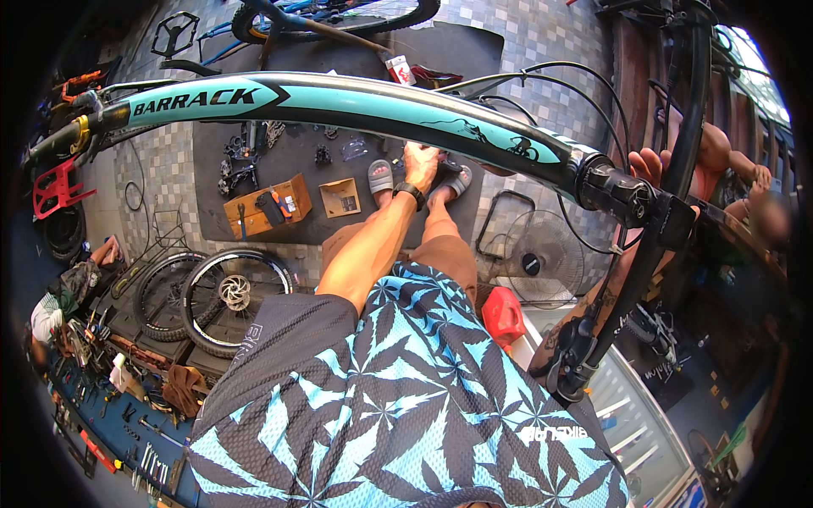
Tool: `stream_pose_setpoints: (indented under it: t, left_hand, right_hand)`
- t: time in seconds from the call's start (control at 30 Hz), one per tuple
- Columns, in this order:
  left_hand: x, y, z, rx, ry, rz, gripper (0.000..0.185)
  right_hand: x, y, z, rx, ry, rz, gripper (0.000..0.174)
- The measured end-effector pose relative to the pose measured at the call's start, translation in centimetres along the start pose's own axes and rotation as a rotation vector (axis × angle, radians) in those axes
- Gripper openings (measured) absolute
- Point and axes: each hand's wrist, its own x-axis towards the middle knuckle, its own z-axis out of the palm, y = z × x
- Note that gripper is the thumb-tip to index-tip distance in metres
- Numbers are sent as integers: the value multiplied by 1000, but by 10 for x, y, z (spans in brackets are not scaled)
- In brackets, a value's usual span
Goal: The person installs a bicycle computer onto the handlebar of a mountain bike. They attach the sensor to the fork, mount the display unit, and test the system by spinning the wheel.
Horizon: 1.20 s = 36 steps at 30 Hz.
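Note:
Across my view runs the top tube (pixel 343 101) of a black and teal bicycle frame. It ends at the head tube and stem (pixel 625 193), which hold a black handlebar (pixel 676 171). My left hand (pixel 421 166), with a black watch on its wrist, reaches below the tube above my sandals; its fingers are curled beside a dark part (pixel 450 164), and the tube hides some of them. Beneath the handlebar passes my right arm. Fingers of my right hand (pixel 646 164) show beyond the stem, the palm hidden behind it. A brake lever (pixel 565 365) hangs at the bar's near end.
A wooden box with tools (pixel 254 219), a cardboard box (pixel 340 197) and loose parts lie on the dark mat. Wheels (pixel 236 298) are at left, a fan (pixel 543 260) and red jerrycan (pixel 503 315) at right. Another bicycle (pixel 343 19) lies ahead. Other people (pixel 724 149) sit at both sides.

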Motion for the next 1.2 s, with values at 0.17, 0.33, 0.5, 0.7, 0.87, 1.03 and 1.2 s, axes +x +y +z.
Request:
stream_pose_setpoints:
  t: [0.17,0.33,0.5,0.7,0.87,1.03,1.2]
  left_hand:
    - [-6,6,4,-154,43,19,29]
    - [8,-17,5,-263,-18,-77,32]
    - [22,-36,6,-292,-89,-97,39]
    - [19,-29,7,-297,-73,-84,47]
    - [17,-22,4,-347,-124,-48,46]
    - [24,-29,3,-317,-144,38,44]
    - [33,-40,-6,-306,-281,200,38]
  right_hand:
    - [-14,3,5,-30,26,2,89]
    - [-22,4,8,-71,54,0,87]
    - [-19,2,13,-117,71,-30,86]
    - [-34,6,22,-425,201,-158,84]
    - [-109,-21,-10,-662,145,19,56]
    - [-228,23,-43,-1224,96,74,26]
    - [-244,214,-1,-1485,-43,-410,11]
